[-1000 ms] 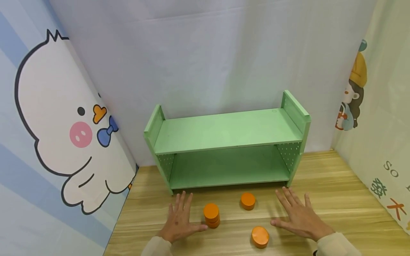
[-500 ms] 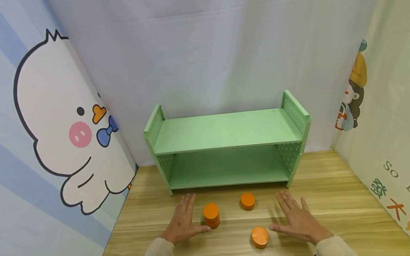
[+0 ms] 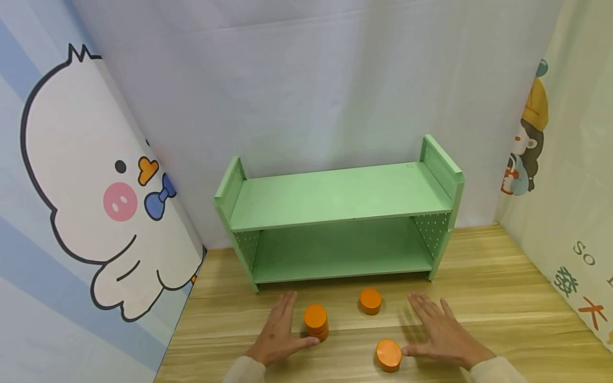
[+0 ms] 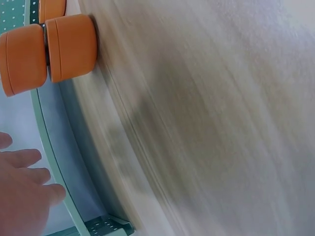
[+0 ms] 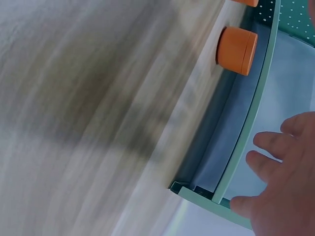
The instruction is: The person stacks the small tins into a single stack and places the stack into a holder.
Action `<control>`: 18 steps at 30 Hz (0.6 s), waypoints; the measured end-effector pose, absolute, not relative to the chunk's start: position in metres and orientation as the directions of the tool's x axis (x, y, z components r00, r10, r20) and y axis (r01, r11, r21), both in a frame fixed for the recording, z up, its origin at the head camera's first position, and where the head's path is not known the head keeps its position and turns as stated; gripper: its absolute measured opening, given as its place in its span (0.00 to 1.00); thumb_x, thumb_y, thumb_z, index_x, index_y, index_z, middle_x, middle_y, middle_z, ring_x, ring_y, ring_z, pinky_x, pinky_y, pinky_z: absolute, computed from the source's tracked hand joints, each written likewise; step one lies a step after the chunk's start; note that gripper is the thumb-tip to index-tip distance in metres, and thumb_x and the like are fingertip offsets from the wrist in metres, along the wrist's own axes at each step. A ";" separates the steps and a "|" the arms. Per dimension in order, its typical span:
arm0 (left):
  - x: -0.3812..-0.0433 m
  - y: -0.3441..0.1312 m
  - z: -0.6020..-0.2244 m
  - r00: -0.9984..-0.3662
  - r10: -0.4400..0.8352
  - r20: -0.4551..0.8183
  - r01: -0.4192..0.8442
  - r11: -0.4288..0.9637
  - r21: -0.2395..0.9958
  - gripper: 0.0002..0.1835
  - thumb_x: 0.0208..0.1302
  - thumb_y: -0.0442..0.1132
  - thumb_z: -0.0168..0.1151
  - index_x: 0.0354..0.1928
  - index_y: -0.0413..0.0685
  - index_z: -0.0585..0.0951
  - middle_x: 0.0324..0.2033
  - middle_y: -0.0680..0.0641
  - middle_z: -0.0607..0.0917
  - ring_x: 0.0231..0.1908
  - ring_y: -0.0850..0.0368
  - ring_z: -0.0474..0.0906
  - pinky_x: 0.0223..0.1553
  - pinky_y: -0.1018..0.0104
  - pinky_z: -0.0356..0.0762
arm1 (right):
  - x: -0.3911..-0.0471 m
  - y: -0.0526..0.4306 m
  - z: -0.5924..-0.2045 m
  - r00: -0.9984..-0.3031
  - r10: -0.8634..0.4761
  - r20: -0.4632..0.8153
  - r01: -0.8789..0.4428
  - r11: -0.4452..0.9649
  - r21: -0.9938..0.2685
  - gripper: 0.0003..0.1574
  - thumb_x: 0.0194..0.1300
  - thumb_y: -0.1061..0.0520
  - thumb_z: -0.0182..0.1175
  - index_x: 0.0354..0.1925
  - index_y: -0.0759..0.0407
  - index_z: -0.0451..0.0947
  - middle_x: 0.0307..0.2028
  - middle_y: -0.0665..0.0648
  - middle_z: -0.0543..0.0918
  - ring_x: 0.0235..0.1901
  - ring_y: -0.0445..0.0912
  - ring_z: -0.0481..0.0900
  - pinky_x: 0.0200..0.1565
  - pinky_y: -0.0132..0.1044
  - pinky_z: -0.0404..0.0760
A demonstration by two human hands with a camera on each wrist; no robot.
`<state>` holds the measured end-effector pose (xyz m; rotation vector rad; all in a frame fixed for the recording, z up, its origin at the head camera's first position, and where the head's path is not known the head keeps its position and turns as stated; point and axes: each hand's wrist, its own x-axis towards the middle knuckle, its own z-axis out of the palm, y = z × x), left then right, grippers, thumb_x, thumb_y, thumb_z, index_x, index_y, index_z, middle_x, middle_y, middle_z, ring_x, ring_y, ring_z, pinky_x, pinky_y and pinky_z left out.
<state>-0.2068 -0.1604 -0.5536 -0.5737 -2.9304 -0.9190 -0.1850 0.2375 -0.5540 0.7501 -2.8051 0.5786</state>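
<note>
Short orange round containers with a seam line near one end stand on the table. Two are stacked: the upper container (image 3: 315,317) sits on the lower container (image 3: 321,334). My left hand (image 3: 276,339) is beside this stack, fingers extended forward, thumb tip overlapping the lower one in the head view. My right hand (image 3: 442,336) is held with straight fingers, its thumb tip right at the edge of the front container (image 3: 389,355). A single container (image 3: 371,301) stands farther back between the hands. Neither hand holds anything.
A green two-level shelf (image 3: 340,194) with perforated side panels stands behind the containers on the wood-grain table (image 3: 483,276). A pale curtain (image 3: 306,96) hangs at the back. Printed cloths, one with a white cartoon bird (image 3: 86,159), flank both sides.
Both hands have drawn slightly inward and nearer the wearer, the left toward the stack, the right toward the front container. The containers and shelf stay in place.
</note>
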 end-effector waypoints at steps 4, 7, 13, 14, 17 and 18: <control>-0.208 -0.158 -0.557 -0.932 0.336 0.134 0.350 0.747 0.565 0.63 0.48 0.64 0.76 0.75 0.34 0.56 0.72 0.30 0.61 0.72 0.31 0.54 0.69 0.34 0.58 | -0.185 0.238 -0.556 -0.839 -0.463 0.285 -0.538 0.782 -0.315 0.74 0.48 0.21 0.67 0.69 0.75 0.61 0.67 0.75 0.66 0.66 0.70 0.64 0.65 0.27 0.16; -0.209 -0.157 -0.559 -0.932 0.334 0.141 0.352 0.739 0.575 0.62 0.48 0.64 0.77 0.75 0.34 0.57 0.71 0.31 0.62 0.71 0.33 0.56 0.68 0.35 0.61 | -0.185 0.237 -0.557 -0.823 -0.479 0.306 -0.562 0.766 -0.311 0.75 0.46 0.20 0.67 0.68 0.76 0.61 0.66 0.75 0.67 0.64 0.69 0.66 0.66 0.25 0.16; -0.210 -0.155 -0.563 -0.939 0.321 0.125 0.327 0.716 0.617 0.61 0.49 0.63 0.76 0.76 0.37 0.57 0.72 0.32 0.62 0.71 0.34 0.58 0.67 0.35 0.63 | -0.186 0.236 -0.563 -0.788 -0.506 0.350 -0.607 0.735 -0.303 0.77 0.43 0.18 0.66 0.67 0.77 0.62 0.64 0.75 0.71 0.62 0.69 0.69 0.67 0.23 0.18; -0.210 -0.155 -0.564 -0.940 0.319 0.124 0.324 0.712 0.623 0.61 0.49 0.63 0.77 0.76 0.37 0.57 0.72 0.32 0.62 0.70 0.34 0.59 0.67 0.35 0.64 | -0.186 0.236 -0.564 -0.784 -0.509 0.355 -0.612 0.731 -0.303 0.77 0.43 0.18 0.66 0.67 0.77 0.62 0.64 0.75 0.71 0.61 0.69 0.69 0.67 0.23 0.19; -0.211 -0.154 -0.566 -0.938 0.321 0.133 0.328 0.692 0.644 0.60 0.49 0.61 0.77 0.75 0.35 0.57 0.71 0.32 0.63 0.69 0.34 0.61 0.65 0.35 0.66 | -0.186 0.235 -0.566 -0.774 -0.516 0.367 -0.624 0.718 -0.308 0.76 0.44 0.18 0.66 0.67 0.77 0.62 0.63 0.75 0.71 0.61 0.69 0.69 0.67 0.22 0.19; -0.211 -0.154 -0.567 -0.938 0.321 0.132 0.326 0.683 0.654 0.60 0.49 0.60 0.78 0.75 0.35 0.58 0.70 0.31 0.64 0.69 0.34 0.61 0.65 0.35 0.66 | -0.186 0.235 -0.566 -0.771 -0.517 0.372 -0.628 0.713 -0.310 0.76 0.44 0.18 0.66 0.67 0.77 0.63 0.63 0.75 0.71 0.61 0.69 0.69 0.68 0.22 0.20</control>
